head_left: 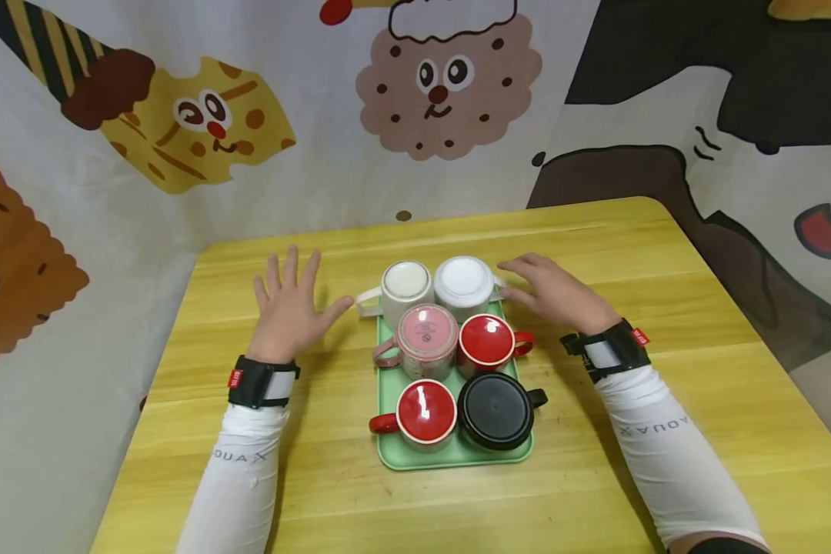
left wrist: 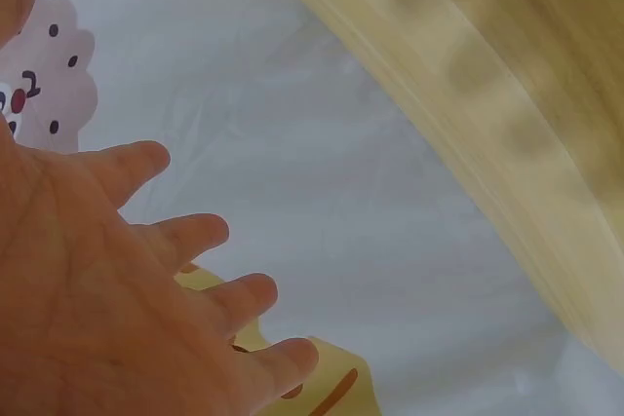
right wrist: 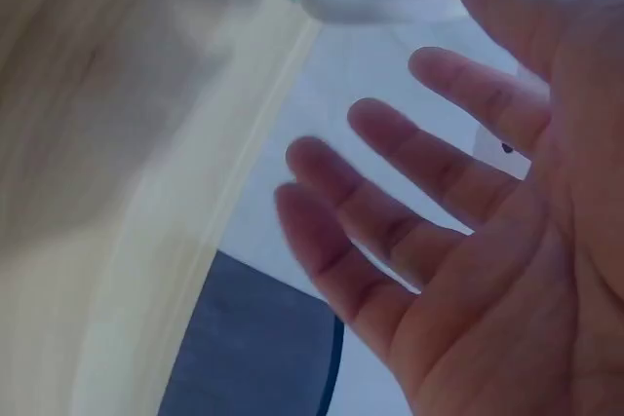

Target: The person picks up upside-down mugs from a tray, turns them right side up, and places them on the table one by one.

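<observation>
My left hand is spread wide, its fingers straight, to the left of a green tray; it holds nothing. My right hand hovers at the tray's far right corner, fingers loosely extended, its thumb right by the handle of a white mug. Beside that mug stands a cream mug. Behind the front pair, a pink mug sits left of a red mug. Nearest me are another red mug and a black mug. Handles point outward, left or right.
The tray lies on a yellow wood-grain table with a rounded far corner. Past its far edge hangs a white curtain printed with cartoon biscuits and cheese. Each wrist wears a black strap.
</observation>
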`<act>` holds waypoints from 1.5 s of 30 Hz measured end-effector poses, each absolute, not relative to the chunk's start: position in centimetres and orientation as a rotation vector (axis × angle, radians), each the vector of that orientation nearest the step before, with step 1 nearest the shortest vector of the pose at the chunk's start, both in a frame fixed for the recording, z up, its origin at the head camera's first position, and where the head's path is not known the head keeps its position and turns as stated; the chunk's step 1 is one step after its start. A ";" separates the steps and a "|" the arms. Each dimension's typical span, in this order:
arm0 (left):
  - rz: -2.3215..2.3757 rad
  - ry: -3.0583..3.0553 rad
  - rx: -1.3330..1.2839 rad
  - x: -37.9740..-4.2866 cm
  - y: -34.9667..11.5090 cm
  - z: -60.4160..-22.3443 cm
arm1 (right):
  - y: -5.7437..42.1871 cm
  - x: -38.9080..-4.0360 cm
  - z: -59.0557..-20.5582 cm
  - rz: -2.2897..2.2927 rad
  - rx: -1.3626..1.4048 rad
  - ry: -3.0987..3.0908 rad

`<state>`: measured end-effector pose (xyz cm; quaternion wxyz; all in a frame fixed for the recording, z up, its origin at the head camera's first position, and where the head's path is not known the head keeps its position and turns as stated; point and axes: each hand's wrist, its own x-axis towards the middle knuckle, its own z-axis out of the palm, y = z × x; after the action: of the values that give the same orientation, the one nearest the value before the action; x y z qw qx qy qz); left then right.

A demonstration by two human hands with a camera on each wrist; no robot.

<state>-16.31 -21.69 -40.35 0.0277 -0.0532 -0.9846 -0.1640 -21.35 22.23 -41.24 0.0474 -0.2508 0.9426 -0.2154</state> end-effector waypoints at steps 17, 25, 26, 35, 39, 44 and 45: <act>-0.579 -3.024 -0.197 -16.3 -20.9 -40.2 | 20.7 -22.1 -42.9 -0.833 -0.855 2.842; -0.631 -2.969 -0.238 -16.2 -20.7 -39.7 | 21.3 -22.2 -42.4 -0.796 -0.918 2.930; -0.639 -2.957 -0.245 -16.1 -20.7 -39.6 | 21.3 -22.1 -42.1 -0.800 -0.924 2.934; -0.897 -2.774 -0.365 -16.3 -20.0 -38.3 | 21.0 -22.5 -39.3 -1.010 -0.918 2.931; -1.079 -2.693 -0.439 -16.8 -18.6 -37.0 | 20.3 -23.0 -38.1 -1.246 -0.864 2.856; -1.360 -2.613 -0.492 -17.5 -16.0 -35.4 | 18.4 -23.3 -36.4 -1.578 -0.728 2.624; -1.439 -2.599 -0.499 -17.6 -15.4 -35.2 | 17.9 -23.3 -36.0 -1.649 -0.695 2.557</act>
<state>-17.56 -15.45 -35.15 0.0646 -0.1654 -0.8610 -0.4767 -23.30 17.93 -36.05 0.0103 -0.2226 0.8192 -0.5284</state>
